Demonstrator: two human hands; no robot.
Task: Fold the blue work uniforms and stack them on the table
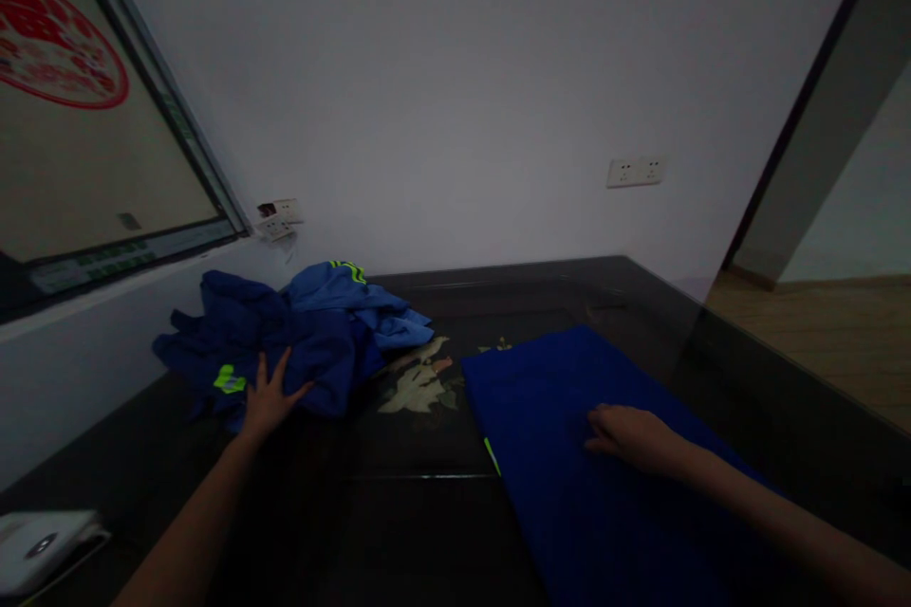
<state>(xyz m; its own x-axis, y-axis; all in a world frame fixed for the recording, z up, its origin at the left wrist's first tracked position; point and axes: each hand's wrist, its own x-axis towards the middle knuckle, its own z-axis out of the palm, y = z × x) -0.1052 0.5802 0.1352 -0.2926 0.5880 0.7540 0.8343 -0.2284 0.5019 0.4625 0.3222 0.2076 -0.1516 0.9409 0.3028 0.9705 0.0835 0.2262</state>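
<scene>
A crumpled pile of blue clothes [313, 327] with neon-green stripes lies at the back left of a dark glossy table [419, 512]. My left hand [269, 398] rests on the near edge of that pile, fingers spread, holding nothing. To the right, a blue garment [562, 484] lies spread flat and smooth, running toward me. Flat on this garment presses my right hand [630, 436], palm down, fingers together and slightly curled.
A white device [39, 545] sits at the table's near left corner. A pale inlaid flower pattern [419, 384] shows in the tabletop between the clothes. Wall sockets [636, 172] are behind; a framed window [106, 161] at left; a doorway and wood floor [832, 332] at right.
</scene>
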